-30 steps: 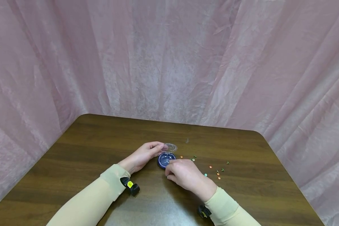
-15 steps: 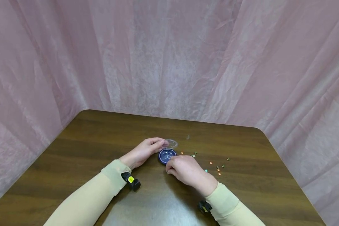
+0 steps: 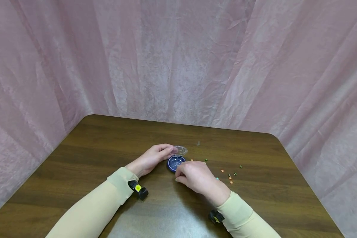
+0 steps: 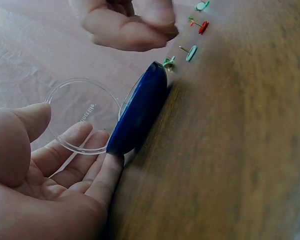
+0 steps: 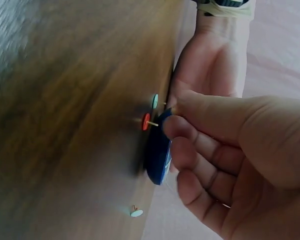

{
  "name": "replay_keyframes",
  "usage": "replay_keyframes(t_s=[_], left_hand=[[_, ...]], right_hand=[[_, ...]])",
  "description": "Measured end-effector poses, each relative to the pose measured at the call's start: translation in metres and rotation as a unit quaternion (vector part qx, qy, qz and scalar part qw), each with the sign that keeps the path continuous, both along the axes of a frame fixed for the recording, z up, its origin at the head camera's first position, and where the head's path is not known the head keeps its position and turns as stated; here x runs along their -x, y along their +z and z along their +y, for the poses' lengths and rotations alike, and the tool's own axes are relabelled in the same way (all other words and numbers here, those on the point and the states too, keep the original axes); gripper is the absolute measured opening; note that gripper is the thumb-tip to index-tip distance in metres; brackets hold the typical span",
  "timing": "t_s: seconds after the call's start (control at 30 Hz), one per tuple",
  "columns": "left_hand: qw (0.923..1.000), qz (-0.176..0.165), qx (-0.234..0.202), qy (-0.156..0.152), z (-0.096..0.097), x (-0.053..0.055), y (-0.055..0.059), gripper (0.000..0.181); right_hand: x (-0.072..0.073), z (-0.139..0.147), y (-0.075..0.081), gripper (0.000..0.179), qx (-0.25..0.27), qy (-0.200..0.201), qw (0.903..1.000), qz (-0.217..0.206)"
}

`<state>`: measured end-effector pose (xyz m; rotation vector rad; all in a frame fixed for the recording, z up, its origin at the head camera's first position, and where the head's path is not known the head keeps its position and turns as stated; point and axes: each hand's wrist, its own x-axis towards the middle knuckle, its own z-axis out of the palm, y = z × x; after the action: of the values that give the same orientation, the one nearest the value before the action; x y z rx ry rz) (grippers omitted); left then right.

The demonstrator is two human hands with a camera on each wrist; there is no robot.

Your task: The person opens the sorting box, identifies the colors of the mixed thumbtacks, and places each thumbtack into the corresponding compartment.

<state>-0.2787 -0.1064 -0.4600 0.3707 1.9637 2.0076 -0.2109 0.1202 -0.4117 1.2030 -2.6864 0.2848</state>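
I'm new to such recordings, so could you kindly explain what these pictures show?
No machine here: a person works with bare hands. The wide picture is from a camera on the head; the close ones, from a small black camera on each wrist. On the brown wooden table are a round blue case and thumbtacks with red and green heads. The left hand holds the case's open, clear round lid. The right hand is at the case's rim; I cannot tell whether it holds anything.

The curled right hand (image 5: 230, 150) partly covers a blue case (image 5: 156, 157); red tack (image 5: 146, 122), mint tack (image 5: 155, 101) and white tack (image 5: 136, 213) rest on the table (image 5: 65, 125), left hand (image 5: 207, 65) beyond
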Motion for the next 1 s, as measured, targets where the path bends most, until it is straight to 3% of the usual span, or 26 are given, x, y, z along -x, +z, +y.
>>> replay_keyframes(t_s=[0.73,0.83,0.93,1.0], left_hand=[[0.9999,0.007,-0.008,0.003,-0.005,0.002,-0.006,0.036],[1.0000,0.006,-0.006,-0.001,-0.005,0.002,-0.005,0.036],[0.9999,0.009,-0.003,-0.009,-0.004,0.001,-0.003,0.038],[0.9999,0.011,-0.002,-0.013,-0.003,0.000,-0.002,0.039]], right_hand=[[0.000,-0.006,-0.007,0.019,-0.027,0.007,0.9991,0.031],[0.000,-0.004,-0.002,0.018,-0.001,0.004,1.0000,0.006],[0.000,-0.001,0.007,0.018,0.046,-0.010,0.9976,-0.051],[0.002,0.001,0.015,0.017,0.086,-0.023,0.9904,-0.105]])
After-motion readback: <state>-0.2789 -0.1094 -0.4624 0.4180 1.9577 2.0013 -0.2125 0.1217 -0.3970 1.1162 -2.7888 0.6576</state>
